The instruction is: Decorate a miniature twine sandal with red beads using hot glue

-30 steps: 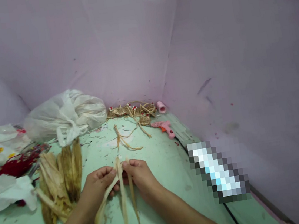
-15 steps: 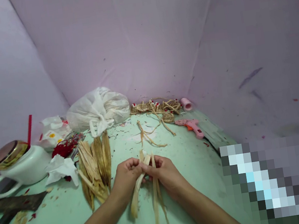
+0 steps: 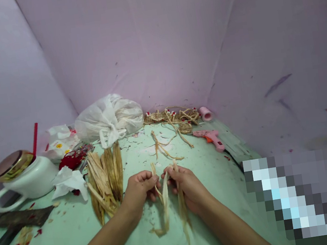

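My left hand (image 3: 139, 190) and my right hand (image 3: 188, 186) meet over the green table (image 3: 61, 244), both pinched on pale dried husk strips (image 3: 165, 208). The left fingers grip the top of one strip that curls down onto the table. The right fingers grip another strip (image 3: 182, 205) that hangs straight down. The two hands sit a little apart, with the strips between them.
A pile of dried husks (image 3: 106, 178) lies left of my hands. Behind are a white plastic bag (image 3: 109, 120), woven straw pieces (image 3: 170, 118), a pink spool (image 3: 205, 113) and a pink glue gun (image 3: 211, 137). At left stand a white mug (image 3: 26, 180) and crumpled tissue (image 3: 68, 181).
The view has swung left, then held. My hands have drawn slightly apart, separating the strips; one strip has curled onto the table.
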